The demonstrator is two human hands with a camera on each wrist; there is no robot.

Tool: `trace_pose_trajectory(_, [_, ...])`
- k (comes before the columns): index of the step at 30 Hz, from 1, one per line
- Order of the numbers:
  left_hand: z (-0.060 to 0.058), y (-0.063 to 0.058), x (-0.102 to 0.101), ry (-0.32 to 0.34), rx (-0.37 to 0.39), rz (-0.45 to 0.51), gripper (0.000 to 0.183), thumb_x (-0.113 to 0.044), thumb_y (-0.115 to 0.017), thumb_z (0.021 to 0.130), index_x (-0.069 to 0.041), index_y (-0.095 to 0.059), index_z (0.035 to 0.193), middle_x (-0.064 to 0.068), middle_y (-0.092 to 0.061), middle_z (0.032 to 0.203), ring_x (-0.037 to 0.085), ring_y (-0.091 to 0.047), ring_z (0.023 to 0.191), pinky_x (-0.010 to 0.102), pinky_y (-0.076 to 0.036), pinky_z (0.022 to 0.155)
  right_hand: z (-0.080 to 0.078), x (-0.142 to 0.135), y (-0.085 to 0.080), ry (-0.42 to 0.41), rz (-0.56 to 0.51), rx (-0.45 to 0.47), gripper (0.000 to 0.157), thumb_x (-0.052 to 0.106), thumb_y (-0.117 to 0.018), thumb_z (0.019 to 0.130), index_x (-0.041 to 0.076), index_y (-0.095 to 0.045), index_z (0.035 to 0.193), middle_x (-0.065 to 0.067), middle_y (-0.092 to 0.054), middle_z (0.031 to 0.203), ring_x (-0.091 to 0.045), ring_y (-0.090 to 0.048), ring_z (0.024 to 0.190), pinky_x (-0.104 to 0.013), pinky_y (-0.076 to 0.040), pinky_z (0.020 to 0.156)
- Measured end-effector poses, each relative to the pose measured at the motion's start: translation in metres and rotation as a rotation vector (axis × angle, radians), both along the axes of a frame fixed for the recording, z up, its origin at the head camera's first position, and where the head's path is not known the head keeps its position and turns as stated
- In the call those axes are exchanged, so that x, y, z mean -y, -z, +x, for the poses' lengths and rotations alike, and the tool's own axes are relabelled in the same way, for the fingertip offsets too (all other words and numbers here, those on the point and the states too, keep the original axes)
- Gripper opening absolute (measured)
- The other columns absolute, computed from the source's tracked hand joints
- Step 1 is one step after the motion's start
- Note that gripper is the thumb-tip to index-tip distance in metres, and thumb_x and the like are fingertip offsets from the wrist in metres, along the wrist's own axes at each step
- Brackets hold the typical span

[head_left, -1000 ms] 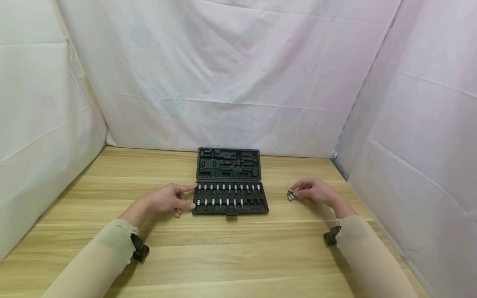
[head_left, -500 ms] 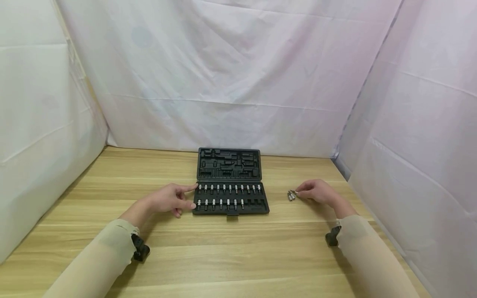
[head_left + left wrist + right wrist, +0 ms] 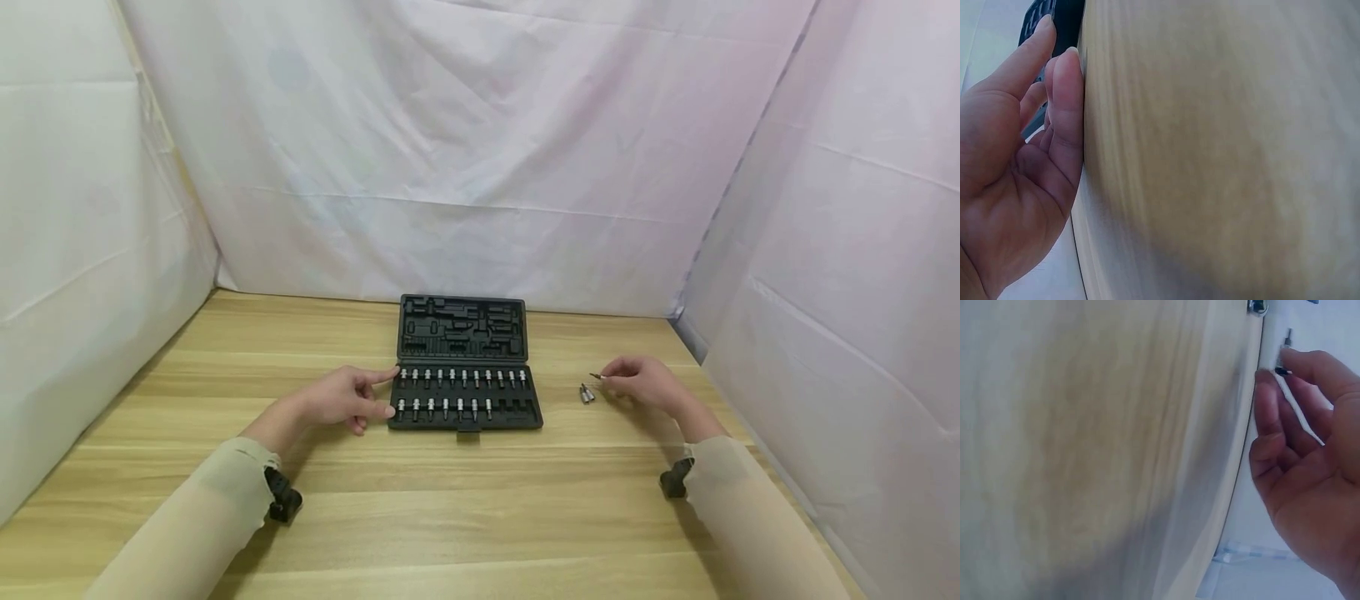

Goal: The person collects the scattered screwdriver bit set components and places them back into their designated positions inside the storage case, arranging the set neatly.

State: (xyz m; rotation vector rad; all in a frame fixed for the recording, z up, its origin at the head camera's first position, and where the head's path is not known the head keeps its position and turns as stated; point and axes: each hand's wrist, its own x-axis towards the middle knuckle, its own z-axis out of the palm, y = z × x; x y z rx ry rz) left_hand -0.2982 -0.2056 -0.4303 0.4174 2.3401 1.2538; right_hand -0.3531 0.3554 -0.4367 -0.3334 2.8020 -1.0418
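An open black socket case [image 3: 517, 423] lies on the wooden table, its lid folded back. Two rows of silver bit sockets [image 3: 452, 377] fill its lower half, except for several vacant slots at the front right. My left hand [image 3: 341, 400] touches the case's left edge, index fingertip at the hinge side and thumb at the front corner, both stretched out. To the right of the case, my right hand [image 3: 640, 385] pinches a bit socket [image 3: 1285, 357] between thumb and fingers, its dark tip pointing outward. Just below, two loose bit sockets [image 3: 587, 393] rest on the table.
White cloth [image 3: 450, 167] hangs behind the table and along both sides. The lid [image 3: 461, 327] has moulded hollows and nearly reaches the back cloth. Black wrist cameras [image 3: 283, 496] sit at both sleeves.
My right hand has lifted one bit socket off the small group and turned it so its tip points left. Two others stay on the table. My left hand keeps its place.
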Motion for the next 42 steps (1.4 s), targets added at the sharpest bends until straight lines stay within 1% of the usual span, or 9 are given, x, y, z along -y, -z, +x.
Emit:
trace_pose_trajectory(4, [0.000, 0.000, 0.000, -0.002, 0.009, 0.007, 0.089, -0.024, -0.084, 0.099, -0.017, -0.034, 0.173, 0.009, -0.054, 0.095, 0.018, -0.064, 0.072, 0.035, -0.069, 0.071, 0.001, 0.009, -0.004, 0.024, -0.066, -0.008, 0.028, 0.029, -0.075, 0.106, 0.007, -0.075, 0.123, -0.010, -0.076, 0.111, -0.020, -0.067, 0.098, -0.030, -0.056, 0.085])
trace_pose_trajectory(8, [0.000, 0.000, 0.000, -0.003, 0.005, 0.001, 0.089, -0.025, -0.084, 0.099, -0.017, -0.034, 0.173, 0.009, -0.054, 0.096, 0.019, -0.064, 0.072, 0.035, -0.069, 0.071, 0.005, 0.022, -0.011, 0.018, -0.106, -0.030, 0.034, 0.031, -0.074, 0.107, 0.006, -0.075, 0.130, -0.012, -0.076, 0.122, -0.020, -0.067, 0.108, -0.030, -0.057, 0.088])
trace_pose_trajectory(12, [0.000, 0.000, 0.000, 0.001, 0.003, 0.000, 0.090, -0.025, -0.084, 0.099, -0.018, -0.034, 0.173, 0.010, -0.054, 0.096, 0.019, -0.065, 0.073, 0.035, -0.069, 0.072, 0.011, 0.035, -0.018, -0.004, -0.163, -0.008, 0.044, 0.037, -0.072, 0.108, 0.009, -0.072, 0.142, -0.013, -0.075, 0.134, -0.025, -0.069, 0.119, -0.039, -0.059, 0.094])
trace_pose_trajectory(16, [-0.001, 0.001, 0.000, -0.001, 0.006, 0.004, 0.090, -0.025, -0.084, 0.099, -0.018, -0.033, 0.173, 0.009, -0.054, 0.096, 0.019, -0.065, 0.072, 0.035, -0.069, 0.072, 0.013, 0.047, -0.021, -0.041, -0.262, 0.022, 0.048, 0.036, -0.071, 0.109, 0.007, -0.068, 0.147, -0.013, -0.076, 0.136, -0.037, -0.071, 0.126, -0.055, -0.061, 0.107])
trace_pose_trajectory(19, [-0.001, 0.000, 0.000, -0.002, 0.007, 0.003, 0.090, -0.025, -0.084, 0.099, -0.018, -0.033, 0.173, 0.009, -0.054, 0.095, 0.018, -0.065, 0.072, 0.035, -0.069, 0.072, 0.015, 0.056, -0.020, -0.075, -0.358, 0.055, 0.047, 0.029, -0.072, 0.109, 0.002, -0.066, 0.147, -0.015, -0.078, 0.132, -0.040, -0.072, 0.128, -0.050, -0.062, 0.112])
trace_pose_trajectory(23, [-0.001, 0.000, 0.000, -0.002, 0.006, 0.000, 0.089, -0.025, -0.084, 0.100, -0.018, -0.034, 0.173, 0.009, -0.054, 0.095, 0.018, -0.064, 0.072, 0.035, -0.069, 0.072, 0.018, 0.068, -0.020, -0.112, -0.457, 0.101, 0.042, 0.021, -0.073, 0.108, 0.002, -0.066, 0.145, -0.015, -0.081, 0.123, -0.033, -0.077, 0.123, -0.037, -0.065, 0.105])
trace_pose_trajectory(28, [-0.001, 0.000, 0.000, -0.004, 0.015, 0.005, 0.089, -0.025, -0.084, 0.100, -0.018, -0.034, 0.173, 0.008, -0.053, 0.095, 0.018, -0.064, 0.071, 0.035, -0.069, 0.071, 0.022, 0.084, -0.021, -0.162, -0.513, 0.097, 0.036, 0.013, -0.072, 0.107, 0.000, -0.067, 0.140, -0.009, -0.079, 0.112, -0.022, -0.080, 0.113, -0.036, -0.067, 0.102])
trace_pose_trajectory(36, [-0.001, 0.000, 0.000, -0.005, 0.021, 0.011, 0.090, -0.025, -0.084, 0.100, -0.018, -0.033, 0.173, 0.008, -0.053, 0.094, 0.017, -0.063, 0.071, 0.035, -0.069, 0.071, 0.028, 0.104, -0.020, -0.186, -0.505, 0.128, 0.044, 0.014, -0.070, 0.109, -0.008, -0.060, 0.146, -0.031, -0.069, 0.134, -0.023, -0.079, 0.115, -0.025, -0.065, 0.091])
trace_pose_trajectory(42, [0.000, 0.000, -0.001, -0.008, 0.023, 0.013, 0.089, -0.023, -0.084, 0.100, -0.018, -0.033, 0.173, 0.008, -0.053, 0.094, 0.017, -0.062, 0.071, 0.034, -0.069, 0.070, 0.026, 0.115, -0.016, -0.208, -0.492, 0.147, 0.042, 0.012, -0.070, 0.109, -0.006, -0.061, 0.146, -0.028, -0.067, 0.130, -0.025, -0.078, 0.114, -0.054, -0.063, 0.110])
